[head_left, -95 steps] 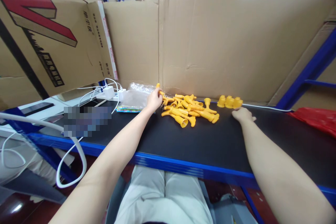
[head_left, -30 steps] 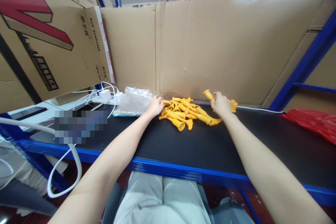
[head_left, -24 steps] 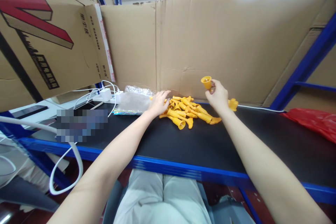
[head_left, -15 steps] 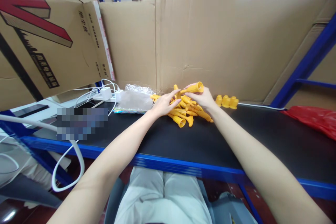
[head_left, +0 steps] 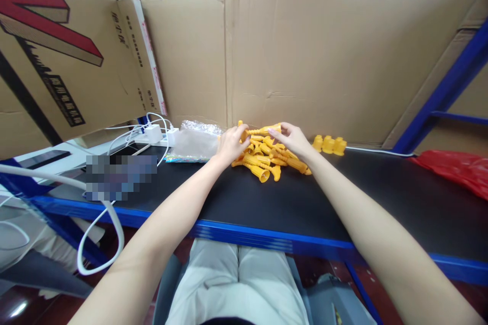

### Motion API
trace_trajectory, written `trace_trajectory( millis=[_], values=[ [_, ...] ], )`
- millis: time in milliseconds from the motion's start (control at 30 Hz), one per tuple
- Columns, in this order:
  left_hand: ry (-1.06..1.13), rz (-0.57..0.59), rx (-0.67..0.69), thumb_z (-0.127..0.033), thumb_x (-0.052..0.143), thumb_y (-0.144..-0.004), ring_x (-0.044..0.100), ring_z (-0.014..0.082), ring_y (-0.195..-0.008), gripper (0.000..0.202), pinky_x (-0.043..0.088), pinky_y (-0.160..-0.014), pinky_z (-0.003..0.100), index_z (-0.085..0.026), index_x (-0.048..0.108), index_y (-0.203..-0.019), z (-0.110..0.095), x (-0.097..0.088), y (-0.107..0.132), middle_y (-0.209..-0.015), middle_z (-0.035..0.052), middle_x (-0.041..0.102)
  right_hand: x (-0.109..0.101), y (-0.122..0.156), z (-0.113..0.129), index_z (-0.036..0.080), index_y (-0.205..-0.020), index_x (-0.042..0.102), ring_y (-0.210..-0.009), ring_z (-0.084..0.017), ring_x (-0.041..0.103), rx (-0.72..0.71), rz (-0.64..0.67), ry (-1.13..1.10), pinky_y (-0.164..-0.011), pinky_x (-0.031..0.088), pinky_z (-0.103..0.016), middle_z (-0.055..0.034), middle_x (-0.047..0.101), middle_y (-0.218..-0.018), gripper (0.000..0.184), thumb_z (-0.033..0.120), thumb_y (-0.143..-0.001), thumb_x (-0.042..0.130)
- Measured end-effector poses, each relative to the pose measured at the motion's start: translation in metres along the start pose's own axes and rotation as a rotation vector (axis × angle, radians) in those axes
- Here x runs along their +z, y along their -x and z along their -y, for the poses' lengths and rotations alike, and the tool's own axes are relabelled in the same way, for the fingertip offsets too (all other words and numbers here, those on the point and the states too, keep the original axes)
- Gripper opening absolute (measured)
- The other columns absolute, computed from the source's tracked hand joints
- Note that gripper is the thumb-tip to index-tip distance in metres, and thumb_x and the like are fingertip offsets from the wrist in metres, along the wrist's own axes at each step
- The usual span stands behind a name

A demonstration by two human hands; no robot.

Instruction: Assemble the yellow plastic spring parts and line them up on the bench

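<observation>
my hands, two, both grasping: left hand (head_left: 233, 143) closed round one end of a long yellow piece (head_left: 263, 131), right hand (head_left: 293, 139) fingering its flared end. position: level, above a heap of yellow pieces (head_left: 257, 160) on my black-topped bench (head_left: 274, 208). also: short row of yellow cups (head_left: 328, 145), right of my right hand; clear plastic packet (head_left: 194, 144), left; red plastic (head_left: 453, 168), far right; cardboard wall (head_left: 305, 61), behind.
</observation>
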State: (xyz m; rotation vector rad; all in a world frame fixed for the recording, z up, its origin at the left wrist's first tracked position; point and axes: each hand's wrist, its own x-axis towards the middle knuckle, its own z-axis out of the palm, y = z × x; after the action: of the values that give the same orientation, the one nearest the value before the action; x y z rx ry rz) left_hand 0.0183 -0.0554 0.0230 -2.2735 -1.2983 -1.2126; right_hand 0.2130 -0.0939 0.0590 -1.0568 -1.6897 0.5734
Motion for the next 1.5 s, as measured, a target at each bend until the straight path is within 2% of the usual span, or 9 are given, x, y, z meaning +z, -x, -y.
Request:
trace_trajectory(
  millis=[133,367,500,667,833,1033,1233,1333,1500],
  values=[
    [-0.047,0.013,-0.003,-0.025,0.051,-0.082,0.057,0.0182,-0.084,0.028,0.043,-0.072,0.028,-0.02,0.056,-0.109,0.001,-0.003,0.0,-0.091,0.0061,0.062,-0.002,-0.002,-0.005,0.018,-0.065,0.05,-0.051,-0.01,0.048,0.043,0.06,0.023,-0.051,0.039,-0.025,-0.0002,0.053,-0.058,0.048,0.065,-0.074,0.052],
    [-0.058,0.061,0.017,-0.02,0.052,-0.079,0.056,0.0183,-0.088,0.03,0.044,-0.077,0.029,-0.018,0.055,-0.109,0.0,-0.006,-0.002,-0.092,0.0065,0.062,-0.007,-0.007,-0.012,0.016,-0.076,0.056,-0.052,-0.009,0.044,0.049,0.127,-0.01,-0.051,0.037,-0.024,0.0023,0.051,-0.06,0.044,0.058,-0.067,0.063],
    [-0.068,0.077,0.061,-0.019,0.052,-0.079,0.056,0.0181,-0.088,0.03,0.043,-0.077,0.029,-0.017,0.055,-0.108,0.001,-0.006,-0.003,-0.091,0.0066,0.061,-0.013,-0.007,-0.013,0.016,-0.078,0.059,-0.058,-0.012,0.051,0.018,0.183,0.078,-0.058,0.041,-0.026,-0.0002,0.057,-0.065,0.04,0.054,-0.069,0.063],
    [-0.157,0.118,0.162,-0.019,0.049,-0.08,0.055,0.0191,-0.087,0.028,0.043,-0.076,0.03,-0.017,0.055,-0.107,-0.001,-0.007,-0.002,-0.09,0.0075,0.06,-0.017,-0.005,-0.013,0.017,-0.089,0.065,-0.077,-0.019,0.059,-0.103,0.3,0.415,-0.071,0.043,-0.031,-0.0052,0.067,-0.086,0.036,0.049,-0.075,0.059],
    [-0.166,0.176,0.227,-0.018,0.046,-0.082,0.055,0.0199,-0.087,0.029,0.043,-0.077,0.032,-0.015,0.054,-0.109,-0.008,-0.006,-0.001,-0.09,0.009,0.059,-0.01,-0.004,-0.012,0.018,-0.101,0.065,-0.089,-0.024,0.061,-0.196,0.265,0.841,-0.08,0.038,-0.035,-0.0081,0.069,-0.098,0.029,0.037,-0.081,0.055],
    [-0.018,0.214,0.083,-0.022,0.05,-0.078,0.058,0.0188,-0.086,0.031,0.044,-0.078,0.031,-0.018,0.056,-0.108,-0.01,-0.003,-0.002,-0.092,0.0067,0.063,-0.003,-0.001,-0.011,0.016,-0.095,0.062,-0.087,-0.023,0.057,-0.381,0.155,1.073,-0.08,0.027,-0.036,-0.0097,0.068,-0.094,0.02,0.026,-0.085,0.049],
    [0.289,0.424,-0.209,-0.029,0.053,-0.074,0.059,0.0165,-0.073,0.027,0.045,-0.067,0.027,-0.015,0.065,-0.094,-0.011,0.002,-0.004,-0.078,0.0033,0.065,0.002,0.003,-0.007,0.018,-0.088,0.057,-0.09,-0.023,0.049,-0.592,-0.005,1.234,-0.078,0.023,-0.037,-0.0091,0.064,-0.086,0.023,0.007,-0.083,0.037],
    [0.323,0.414,-0.241,-0.028,0.054,-0.073,0.059,0.0164,-0.074,0.027,0.046,-0.068,0.027,-0.016,0.066,-0.094,-0.01,0.001,-0.005,-0.078,0.0028,0.066,0.001,0.003,-0.01,0.018,-0.09,0.056,-0.088,-0.023,0.048,-0.625,-0.017,1.245,-0.08,0.023,-0.038,-0.0092,0.063,-0.086,0.024,0.007,-0.083,0.036],
    [0.156,0.321,-0.179,-0.028,0.056,-0.072,0.06,0.0193,-0.08,0.028,0.046,-0.076,0.03,-0.018,0.065,-0.097,-0.008,-0.003,-0.003,-0.082,0.0047,0.067,-0.006,-0.001,-0.021,0.017,-0.092,0.056,-0.084,-0.022,0.048,-0.563,0.014,1.222,-0.084,0.024,-0.039,-0.009,0.062,-0.086,0.022,0.01,-0.082,0.038]
  ],
)
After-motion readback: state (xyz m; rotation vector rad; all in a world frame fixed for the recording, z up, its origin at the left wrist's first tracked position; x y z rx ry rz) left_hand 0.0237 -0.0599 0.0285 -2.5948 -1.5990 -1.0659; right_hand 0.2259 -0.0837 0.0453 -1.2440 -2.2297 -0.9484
